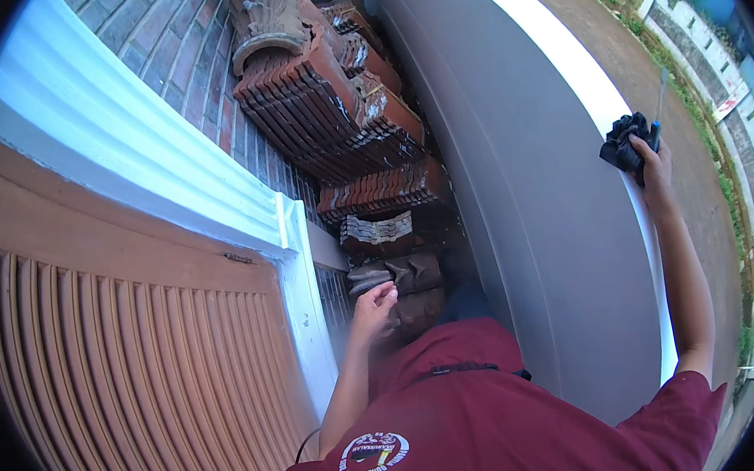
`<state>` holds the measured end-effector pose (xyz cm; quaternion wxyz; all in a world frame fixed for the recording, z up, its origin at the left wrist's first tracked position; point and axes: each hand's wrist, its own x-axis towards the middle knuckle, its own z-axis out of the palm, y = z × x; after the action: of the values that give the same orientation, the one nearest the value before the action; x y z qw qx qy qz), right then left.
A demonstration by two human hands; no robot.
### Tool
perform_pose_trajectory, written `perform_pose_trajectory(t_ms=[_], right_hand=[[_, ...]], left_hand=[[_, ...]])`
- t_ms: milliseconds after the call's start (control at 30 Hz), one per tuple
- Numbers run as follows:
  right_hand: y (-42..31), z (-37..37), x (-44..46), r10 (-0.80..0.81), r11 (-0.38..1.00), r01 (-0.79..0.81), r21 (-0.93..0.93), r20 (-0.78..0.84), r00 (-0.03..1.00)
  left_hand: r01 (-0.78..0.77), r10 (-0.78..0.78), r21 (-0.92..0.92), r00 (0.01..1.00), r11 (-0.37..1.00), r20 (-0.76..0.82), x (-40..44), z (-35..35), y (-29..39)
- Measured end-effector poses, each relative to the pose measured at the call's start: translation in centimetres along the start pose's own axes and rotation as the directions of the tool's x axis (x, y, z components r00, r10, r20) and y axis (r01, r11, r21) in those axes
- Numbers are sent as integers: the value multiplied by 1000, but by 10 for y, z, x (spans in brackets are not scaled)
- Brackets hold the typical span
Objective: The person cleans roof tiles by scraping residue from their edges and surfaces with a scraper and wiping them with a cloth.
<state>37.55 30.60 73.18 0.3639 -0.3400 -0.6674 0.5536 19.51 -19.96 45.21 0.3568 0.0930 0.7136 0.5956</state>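
My right hand (655, 165) is closed around a crumpled black cloth (625, 142) and a screwdriver-like tool with a blue handle (655, 132), its thin shaft pointing up. It is at the white top edge of the grey wall (522, 162). My left hand (376, 309) is near the white door frame (309, 329), above the dark roof tiles (415, 272), with its fingers drawn together. Whether anything small sits between those fingers cannot be made out.
Stacked red clay tiles (323, 107) fill the narrow passage ahead, beside a brick wall (162, 40). A brown slatted door (139, 360) stands on the left. Beyond the grey wall are a road (590, 15) and a block fence (731, 119).
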Motion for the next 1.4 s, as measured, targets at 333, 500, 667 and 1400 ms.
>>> perform_pose_trajectory(t_ms=[333, 500, 667, 1400], right_hand=[[7, -8, 1, 64, 994, -63, 85, -14, 998], [12, -12, -3, 102, 984, -97, 148, -29, 994], [15, -20, -13, 159, 979, -151, 139, -47, 986], [18, -27, -34, 204, 977, -211, -15, -207, 957]], left_hand=[[-215, 334, 432, 916, 876, -220, 216, -31, 168], [-193, 585, 756, 757, 625, -290, 339, -63, 271], [-228, 759, 909, 637, 349, -132, 427, -84, 346], [240, 574, 960, 770, 143, -278, 514, -97, 366]])
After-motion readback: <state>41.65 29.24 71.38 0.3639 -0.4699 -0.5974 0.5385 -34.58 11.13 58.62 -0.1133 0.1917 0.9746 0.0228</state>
